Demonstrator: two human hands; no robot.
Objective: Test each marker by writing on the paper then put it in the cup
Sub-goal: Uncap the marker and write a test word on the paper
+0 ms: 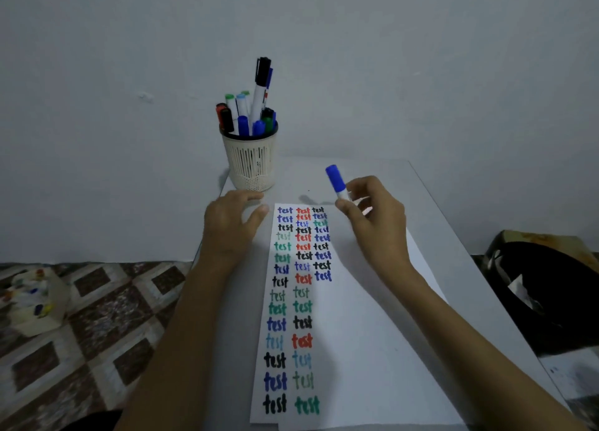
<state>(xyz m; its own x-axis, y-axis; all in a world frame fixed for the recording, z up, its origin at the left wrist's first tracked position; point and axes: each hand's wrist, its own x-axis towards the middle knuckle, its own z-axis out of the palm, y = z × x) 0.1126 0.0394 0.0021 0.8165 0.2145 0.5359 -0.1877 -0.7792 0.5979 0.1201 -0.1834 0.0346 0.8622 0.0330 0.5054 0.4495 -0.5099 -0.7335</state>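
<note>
The left hand (231, 228) lies with loose, nearly straight fingers (254, 196) just before the slotted cup (251, 161), crowded with capped markers (243, 124), on the surface (424, 210), while above the paper (372, 349) of "test" rows the right hand (377, 218) pinches a tilted blue-capped marker (335, 179).

Blue-capped white marker (335, 179) pinched above the white paper sheet (356, 333)
The right hand (379, 223) holds it cap-up near the sheet's far edge; the left hand (230, 226), fingers relaxed, lies beside the marker-filled cream slotted plastic cup (251, 164); coloured "test" words line the sheet.
</note>
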